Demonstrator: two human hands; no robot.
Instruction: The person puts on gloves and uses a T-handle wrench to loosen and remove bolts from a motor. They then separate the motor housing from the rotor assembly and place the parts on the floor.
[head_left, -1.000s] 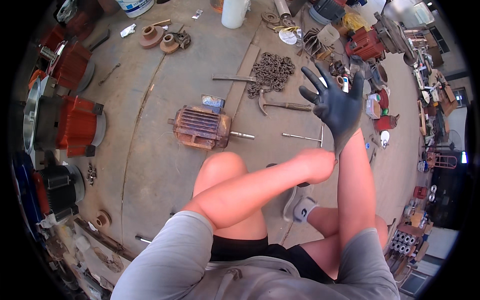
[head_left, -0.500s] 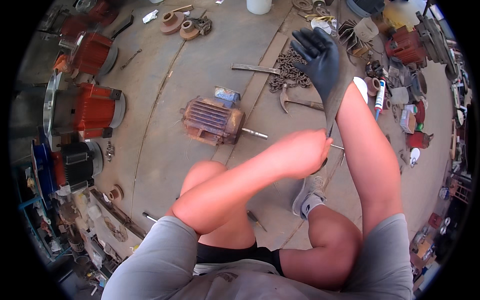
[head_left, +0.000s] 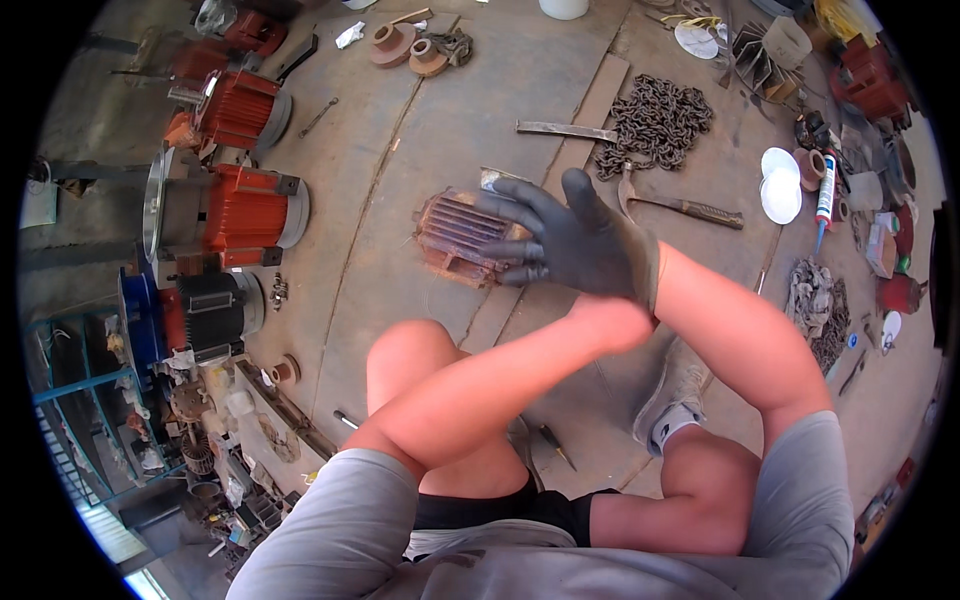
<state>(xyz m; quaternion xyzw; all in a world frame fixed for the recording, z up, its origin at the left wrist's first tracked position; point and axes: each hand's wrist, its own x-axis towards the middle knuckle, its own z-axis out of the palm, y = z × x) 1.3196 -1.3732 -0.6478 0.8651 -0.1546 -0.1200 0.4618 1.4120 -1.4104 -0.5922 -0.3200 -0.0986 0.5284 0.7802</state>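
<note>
In the head view, the right hand [head_left: 578, 245] is fully inside a dark work glove [head_left: 605, 258], fingers spread wide, holding nothing, the cuff [head_left: 648, 265] already around the wrist. The ungloved left hand [head_left: 618, 322] is at that cuff; its fingers are hidden, so I cannot tell its grip. The rusty electric motor [head_left: 462, 235] lies beyond the gloved fingers, partly covered by them, its finned housing seemingly unopened.

A chain heap [head_left: 660, 122] lies on the floor [head_left: 375, 290] beside a claw hammer [head_left: 692, 209]. Orange motors [head_left: 238, 215] sit toward the floor's left edge, a sealant tube [head_left: 826, 192] toward its right.
</note>
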